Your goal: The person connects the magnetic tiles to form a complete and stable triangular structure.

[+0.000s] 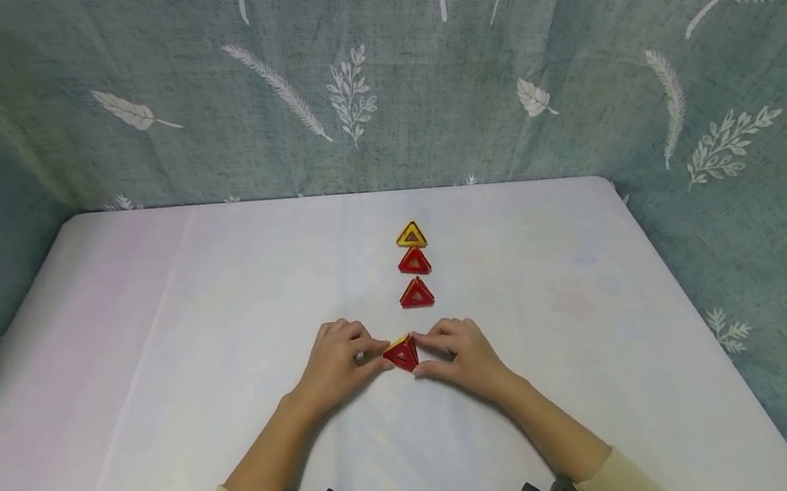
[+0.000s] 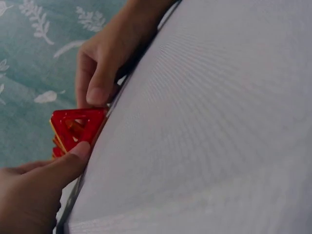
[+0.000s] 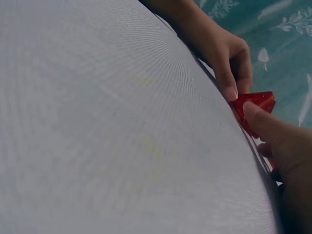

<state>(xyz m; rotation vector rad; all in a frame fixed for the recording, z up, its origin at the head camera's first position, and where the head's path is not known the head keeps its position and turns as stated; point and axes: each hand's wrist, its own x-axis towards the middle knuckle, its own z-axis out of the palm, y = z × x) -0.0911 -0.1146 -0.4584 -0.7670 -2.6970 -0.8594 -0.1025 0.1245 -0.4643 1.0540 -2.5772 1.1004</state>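
Observation:
Between my two hands is a small pyramid of red and yellow triangular magnetic tiles (image 1: 401, 353), each with a triangular cutout. My left hand (image 1: 340, 362) pinches its left side between thumb and fingers. From the other side, my right hand (image 1: 466, 355) pinches its right edge the same way. The left wrist view shows a red tile face (image 2: 78, 113) turned to the camera, with the left thumb (image 2: 80, 150) on its lower corner. In the right wrist view, the right thumb (image 3: 256, 114) presses a red face and partly covers it.
Beyond the hands, three more triangular pieces stand in a line: a red one (image 1: 417, 293) nearest, another red one (image 1: 414, 262), and a yellow one (image 1: 411, 235) farthest. A white cloth (image 1: 181, 367) covers the table. Green leaf-patterned fabric (image 1: 420, 96) hangs behind and beside it.

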